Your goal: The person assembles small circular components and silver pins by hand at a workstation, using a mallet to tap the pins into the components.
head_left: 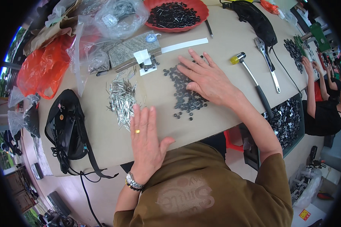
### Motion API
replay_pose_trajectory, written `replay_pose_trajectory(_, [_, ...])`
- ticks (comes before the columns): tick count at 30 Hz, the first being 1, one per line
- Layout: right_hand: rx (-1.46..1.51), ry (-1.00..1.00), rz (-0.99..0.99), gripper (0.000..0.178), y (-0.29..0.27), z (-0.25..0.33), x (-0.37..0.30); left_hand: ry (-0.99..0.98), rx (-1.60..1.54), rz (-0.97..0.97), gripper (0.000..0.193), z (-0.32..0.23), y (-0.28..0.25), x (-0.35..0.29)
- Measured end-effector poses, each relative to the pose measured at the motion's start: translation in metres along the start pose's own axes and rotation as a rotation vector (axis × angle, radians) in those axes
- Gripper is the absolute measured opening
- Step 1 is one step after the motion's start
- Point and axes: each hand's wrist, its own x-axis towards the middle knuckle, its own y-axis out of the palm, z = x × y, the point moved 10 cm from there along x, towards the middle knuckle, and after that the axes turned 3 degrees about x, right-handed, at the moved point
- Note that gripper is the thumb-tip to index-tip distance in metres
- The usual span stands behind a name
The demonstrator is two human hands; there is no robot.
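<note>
My left hand (144, 132) lies flat with its fingers stretched out, the fingertips at the lower right edge of a heap of thin silvery metal pins (122, 96). My right hand (208, 80) is spread over a patch of small round black pieces (182, 94), covering part of them. Neither hand holds anything. A metal watch (133, 181) is on my left wrist. Beyond the hands stands a red dish (202, 11) heaped with black pieces and pins. A small metal fixture (149, 64) with white paper sits by a grey slab (134, 49).
Right of my right hand lie a yellow-tipped hammer (254, 77) and an adjustable wrench (269, 64). Left is a black mesh bag (70, 125) with a cord. Plastic bags (45, 68) crowd the far left. A bin of black parts (288, 121) adjoins the table's right edge; other people work beyond.
</note>
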Motion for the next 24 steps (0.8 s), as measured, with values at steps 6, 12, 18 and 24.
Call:
replay_pose_trajectory(6, [-0.048, 0.016, -0.021, 0.055, 0.004, -0.002, 0.008, -0.139, -0.013, -0.141, 0.085, 0.040, -0.019, -0.028])
replay_pose_trajectory(12, [-0.115, 0.008, -0.030, 0.058, -0.005, 0.004, 0.006, -0.194, 0.009, -0.202, 0.077, 0.060, -0.026, -0.039])
replay_pose_trajectory(18, [-0.122, -0.008, -0.025, 0.058, -0.001, 0.011, 0.000, -0.218, 0.088, -0.121, 0.071, 0.074, -0.020, -0.025])
replay_pose_trajectory(24, [0.093, -0.052, -0.248, 0.044, -0.035, 0.056, -0.002, -0.187, 0.195, -0.030, 0.087, 0.082, -0.003, -0.012])
